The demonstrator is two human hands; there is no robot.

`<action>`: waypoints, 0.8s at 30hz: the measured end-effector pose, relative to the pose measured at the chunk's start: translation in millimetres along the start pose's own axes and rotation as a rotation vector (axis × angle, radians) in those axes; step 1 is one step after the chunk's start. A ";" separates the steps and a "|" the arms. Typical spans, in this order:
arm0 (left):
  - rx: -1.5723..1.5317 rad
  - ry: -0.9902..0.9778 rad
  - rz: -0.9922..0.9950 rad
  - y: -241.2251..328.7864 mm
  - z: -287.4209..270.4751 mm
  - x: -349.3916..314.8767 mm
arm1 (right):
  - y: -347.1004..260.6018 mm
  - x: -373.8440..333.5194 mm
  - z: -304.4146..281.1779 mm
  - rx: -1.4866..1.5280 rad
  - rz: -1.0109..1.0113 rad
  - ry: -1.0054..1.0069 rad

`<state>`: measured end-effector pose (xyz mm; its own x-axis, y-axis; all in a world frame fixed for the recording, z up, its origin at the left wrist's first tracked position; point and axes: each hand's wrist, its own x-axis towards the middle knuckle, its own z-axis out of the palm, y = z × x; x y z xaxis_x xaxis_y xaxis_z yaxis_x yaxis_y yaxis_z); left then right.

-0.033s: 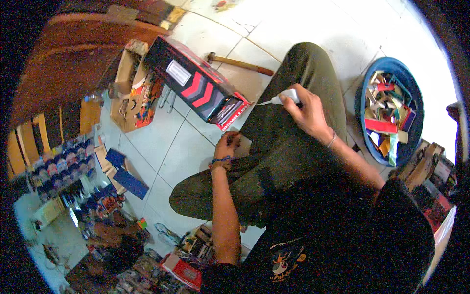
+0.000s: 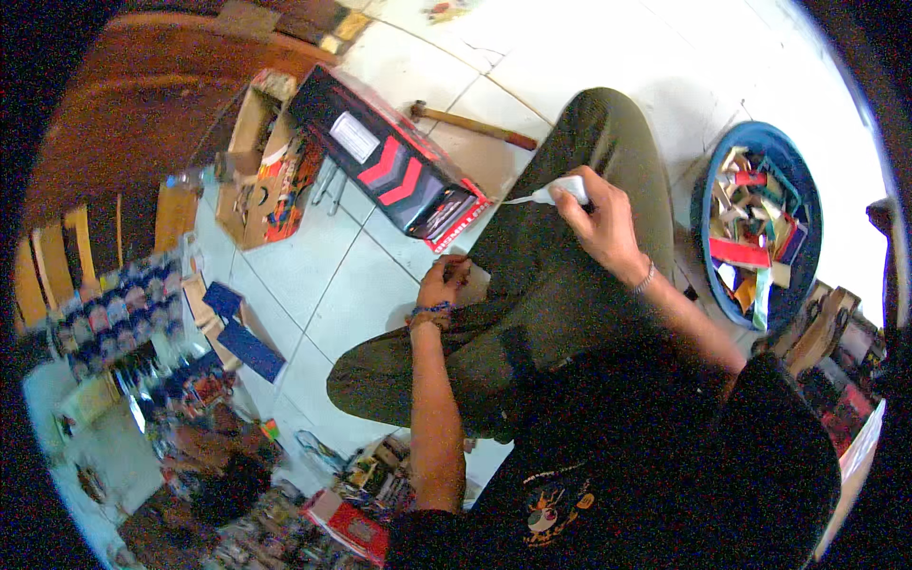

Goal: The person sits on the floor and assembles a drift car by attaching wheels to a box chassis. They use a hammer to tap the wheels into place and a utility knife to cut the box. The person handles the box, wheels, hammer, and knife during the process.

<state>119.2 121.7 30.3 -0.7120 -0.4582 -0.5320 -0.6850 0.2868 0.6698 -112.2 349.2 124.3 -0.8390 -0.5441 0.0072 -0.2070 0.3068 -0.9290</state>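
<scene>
My right hand (image 2: pixel 603 223) is closed around a white squeeze bottle (image 2: pixel 570 189) with a thin nozzle. The bottle is tilted almost level above my trousered leg, and its tip points left toward the lower end of a long black and red box (image 2: pixel 380 157). Lower and to the left, my left hand (image 2: pixel 445 277) has its fingers curled near that box's end. A pale flat patch (image 2: pixel 476 285) shows right beside those fingers. Whether the hand grips it is hard to tell, since the curled fingers hide what lies inside.
A hammer (image 2: pixel 475 125) lies on the tiles beyond the box. Right of my leg stands a blue tub (image 2: pixel 712 256) full of colourful scraps. An opened carton (image 2: pixel 233 214) and dark blue pieces (image 2: pixel 252 350) lie to the left. Another person (image 2: pixel 223 465) is at the lower left.
The whole view has shifted slightly. My hands keep nearly the same pose, with the bottle still in the right one.
</scene>
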 end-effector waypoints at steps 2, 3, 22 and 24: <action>0.035 0.000 0.032 -0.8 -0.7 -1.7 | -12.5 -3.8 0.1 -0.009 -0.006 0.026; 0.081 -0.007 0.044 -1.1 -1.3 -2.1 | -18.8 -4.9 1.1 -0.030 -0.065 0.039; -0.098 0.238 0.268 -3.1 -0.9 7.4 | -92.3 -14.9 81.6 -0.474 -0.814 -0.418; -0.064 0.242 0.258 -3.8 -0.2 8.1 | -93.9 -11.1 86.8 -0.515 -0.873 -0.439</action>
<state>116.1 116.7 23.6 -0.7979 -0.5659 -0.2077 -0.4707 0.3695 0.8012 -39.8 258.6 179.4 -0.0720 -0.9306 0.3588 -0.9116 -0.0845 -0.4023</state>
